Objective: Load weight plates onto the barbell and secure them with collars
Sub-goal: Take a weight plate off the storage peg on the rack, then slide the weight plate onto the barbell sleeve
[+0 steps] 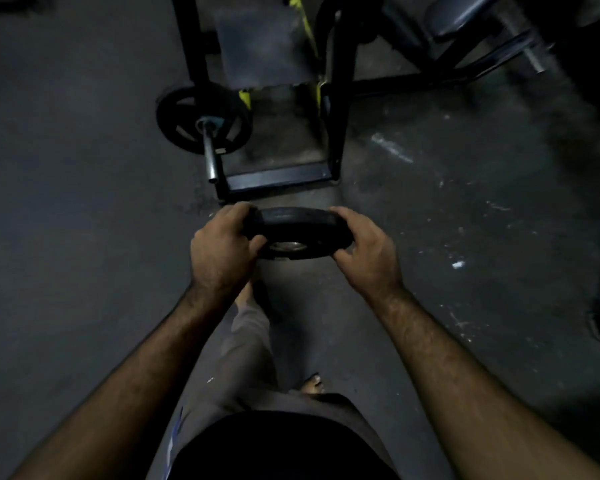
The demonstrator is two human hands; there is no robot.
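- No containers show; the one carrier is the barbell [210,152] at upper centre-left, whose sleeve already bears a black loaded plate [203,117] with a pale blue ring at its hub.
- The barbell's bare end points down the frame; its far part is hidden behind the plate and the black rack [278,176].
- Dim light blurs the gear at upper right, cut off by the frame edge.
- At centre, the weight plate [297,233] is held nearly flat between both hands, below the barbell's end and apart from it.
- The left hand [222,249] wraps its left rim; the right hand [364,245] wraps its right rim: each grip curled round the plate.
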